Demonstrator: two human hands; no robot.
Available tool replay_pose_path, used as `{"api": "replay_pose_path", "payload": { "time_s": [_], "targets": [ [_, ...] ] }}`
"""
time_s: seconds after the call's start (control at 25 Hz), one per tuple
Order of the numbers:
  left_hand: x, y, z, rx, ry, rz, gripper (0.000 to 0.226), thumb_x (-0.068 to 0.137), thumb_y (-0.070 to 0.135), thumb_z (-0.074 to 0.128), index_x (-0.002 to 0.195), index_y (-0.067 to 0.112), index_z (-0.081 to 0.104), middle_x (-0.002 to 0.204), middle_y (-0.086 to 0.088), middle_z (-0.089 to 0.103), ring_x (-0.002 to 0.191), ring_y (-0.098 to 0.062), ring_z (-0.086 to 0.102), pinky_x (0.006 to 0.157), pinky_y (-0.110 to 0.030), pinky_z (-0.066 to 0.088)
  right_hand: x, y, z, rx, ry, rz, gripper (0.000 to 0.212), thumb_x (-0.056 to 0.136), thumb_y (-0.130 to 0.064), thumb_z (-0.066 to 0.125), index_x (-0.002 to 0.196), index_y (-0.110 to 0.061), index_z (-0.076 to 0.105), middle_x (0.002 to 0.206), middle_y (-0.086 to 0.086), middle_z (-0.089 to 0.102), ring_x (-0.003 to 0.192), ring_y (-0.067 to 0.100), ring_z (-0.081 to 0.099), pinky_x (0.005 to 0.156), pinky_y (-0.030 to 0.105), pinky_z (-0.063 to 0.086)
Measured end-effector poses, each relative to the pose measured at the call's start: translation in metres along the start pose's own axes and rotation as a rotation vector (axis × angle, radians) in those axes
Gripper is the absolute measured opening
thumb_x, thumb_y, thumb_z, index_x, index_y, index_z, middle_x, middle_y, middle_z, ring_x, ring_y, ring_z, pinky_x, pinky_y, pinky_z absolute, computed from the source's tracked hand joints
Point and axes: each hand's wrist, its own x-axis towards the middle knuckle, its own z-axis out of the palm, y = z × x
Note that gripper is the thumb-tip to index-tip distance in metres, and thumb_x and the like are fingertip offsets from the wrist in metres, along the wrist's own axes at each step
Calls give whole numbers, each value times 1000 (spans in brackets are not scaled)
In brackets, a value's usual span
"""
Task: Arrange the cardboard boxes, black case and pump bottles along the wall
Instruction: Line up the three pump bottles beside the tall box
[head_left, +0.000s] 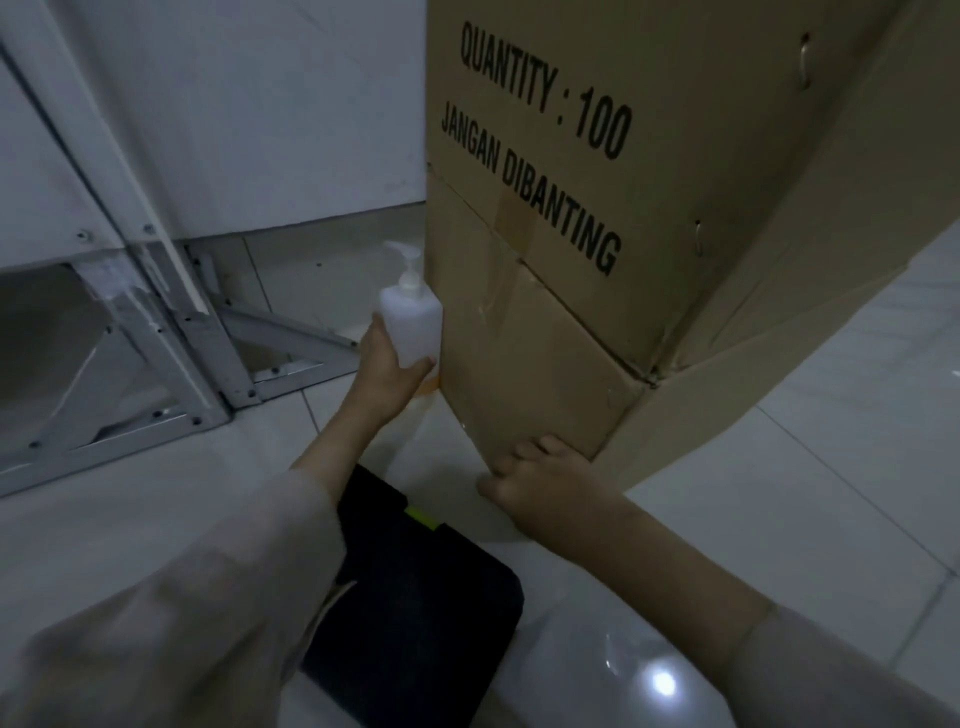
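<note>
A tall cardboard box (597, 218) printed "QUANTITY : 100" stands on the floor and fills the upper right. My right hand (540, 475) grips its lower near corner. My left hand (387, 371) holds a white pump bottle (410, 317) upright against the box's left side, near the wall. A black case (421, 597) with a small green mark lies flat on the floor between my forearms, partly hidden by my left sleeve.
A white wall (249, 114) runs behind the box. A grey metal frame (156, 364) with bolted braces sits on the floor at the left. Glossy white floor tiles (810, 493) spread to the right.
</note>
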Motion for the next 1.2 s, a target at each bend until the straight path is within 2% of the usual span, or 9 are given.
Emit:
{"api": "replay_pose_path", "payload": {
  "time_s": [0.12, 0.28, 0.44, 0.52, 0.6, 0.72, 0.88, 1.08, 1.2],
  "targets": [
    [-66, 17, -7, 187, -223, 37, 60, 90, 19, 56, 142, 13, 28, 145, -7, 33, 133, -19, 34, 105, -21, 26, -17, 8, -23, 326, -258, -45, 37, 91, -9, 43, 127, -16, 48, 122, 14, 57, 108, 32, 56, 86, 40, 46],
    [-132, 42, -33, 295, -517, 173, 37, 91, 24, 52, 128, 28, 48, 134, 10, 45, 123, -3, 42, 101, -16, 34, -64, 28, -45, 812, -244, 71, 24, 91, -24, 52, 114, -19, 59, 111, 7, 67, 102, 23, 62, 89, 36, 49],
    [-171, 59, -49, 233, -641, 157, 25, 88, 31, 56, 109, 43, 54, 119, 25, 57, 113, 7, 52, 97, -12, 42, -114, 34, -39, 1204, -139, 194, 42, 83, -61, 43, 109, -34, 61, 114, -12, 64, 107, 6, 60, 90, 27, 50],
    [-192, 60, -54, 172, -770, 94, 32, 77, 47, 60, 108, 46, 55, 115, 28, 60, 114, 12, 52, 98, -11, 43, -131, 27, -24, 1330, -149, 202, 50, 69, -74, 50, 109, -44, 55, 121, -16, 60, 110, 2, 59, 92, 24, 50],
    [-215, 57, -54, 156, -835, 76, 53, 64, 66, 60, 113, 48, 52, 121, 32, 53, 116, 13, 49, 96, -7, 41, -142, 17, -2, 1349, -200, 203, 57, 65, -65, 64, 118, -45, 50, 129, -15, 54, 115, 3, 56, 98, 28, 49],
    [-253, 47, -44, 107, -837, 94, 77, 52, 64, 73, 121, 50, 42, 125, 34, 44, 120, 13, 42, 97, -4, 37, -147, -2, 21, 1315, -255, 236, 75, 73, -34, 74, 136, -37, 33, 142, -12, 39, 123, 9, 46, 104, 35, 44],
    [-292, 28, -25, 121, -764, 147, 93, 51, 50, 83, 129, 44, 33, 129, 29, 39, 123, 5, 43, 98, -13, 42, -138, -17, 40, 1219, -194, 223, 94, 70, -28, 78, 143, -28, 19, 147, -9, 30, 128, 12, 38, 104, 35, 41],
    [-293, 27, -16, 7, -562, 15, 72, 64, 28, 79, 117, 48, 35, 115, 23, 56, 107, 9, 55, 81, -7, 48, -129, -23, 42, 1309, -70, 214, 76, 58, -19, 87, 117, -34, 40, 109, -27, 40, 104, -4, 46, 83, 9, 43],
    [-283, 36, -28, -64, -457, 0, 64, 61, 32, 74, 111, 46, 36, 104, 20, 62, 97, 10, 60, 71, -5, 48, -122, -17, 20, 1393, -15, 269, 76, 57, -27, 86, 115, -39, 39, 110, -25, 46, 102, 2, 51, 82, 19, 49]
  ]
}}
